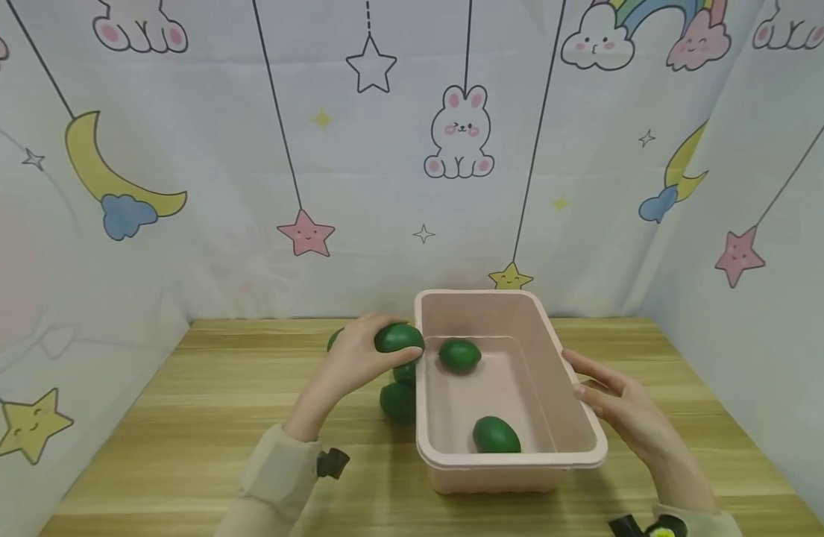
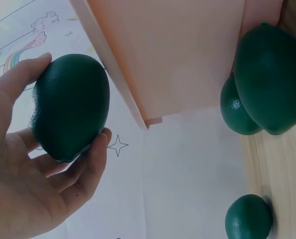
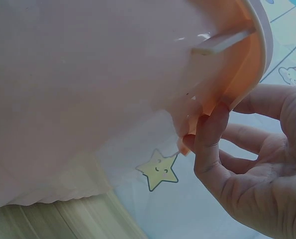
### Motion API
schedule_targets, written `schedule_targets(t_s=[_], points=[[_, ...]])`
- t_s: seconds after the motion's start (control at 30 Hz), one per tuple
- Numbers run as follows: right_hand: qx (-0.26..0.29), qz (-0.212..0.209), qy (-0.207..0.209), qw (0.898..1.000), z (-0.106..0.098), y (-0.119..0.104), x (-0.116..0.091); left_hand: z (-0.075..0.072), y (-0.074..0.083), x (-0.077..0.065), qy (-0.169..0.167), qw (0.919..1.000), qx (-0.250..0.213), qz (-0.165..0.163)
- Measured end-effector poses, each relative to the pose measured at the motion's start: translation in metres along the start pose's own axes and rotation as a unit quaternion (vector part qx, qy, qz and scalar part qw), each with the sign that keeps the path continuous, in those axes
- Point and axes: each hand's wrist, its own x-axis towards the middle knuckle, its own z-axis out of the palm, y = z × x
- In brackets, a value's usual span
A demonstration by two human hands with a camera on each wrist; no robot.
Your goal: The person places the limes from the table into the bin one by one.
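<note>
My left hand (image 1: 355,356) holds a dark green oval fruit (image 1: 400,338) between thumb and fingers, raised beside the left rim of a pink plastic bin (image 1: 512,460). In the left wrist view the held fruit (image 2: 72,107) is glossy and smooth. My right hand (image 1: 629,410) grips the bin's right rim; in the right wrist view the thumb and fingers pinch the rim's edge. Inside the bin lie two green fruits, one fruit (image 1: 460,356) toward the back and another fruit (image 1: 496,435) near the front wall.
Left of the bin, more green fruits sit on the wooden table (image 1: 183,418): a near fruit (image 1: 398,403), one partly hidden behind it, and another fruit (image 2: 248,217) farther back. A white cloth (image 1: 385,164) with cartoon prints hangs behind and at both sides.
</note>
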Motion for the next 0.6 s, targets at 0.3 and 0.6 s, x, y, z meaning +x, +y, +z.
schedule_targets(t_s=[0.3,0.6], points=[[0.005,0.003,0.002,1.0,0.001,-0.001,0.0,0.004,0.006,0.007,-0.004,0.9999,-0.001,0.011],[-0.001,0.011,0.009,1.0,0.002,-0.002,0.0,0.004,0.015,0.014,-0.006,0.9996,0.002,0.026]])
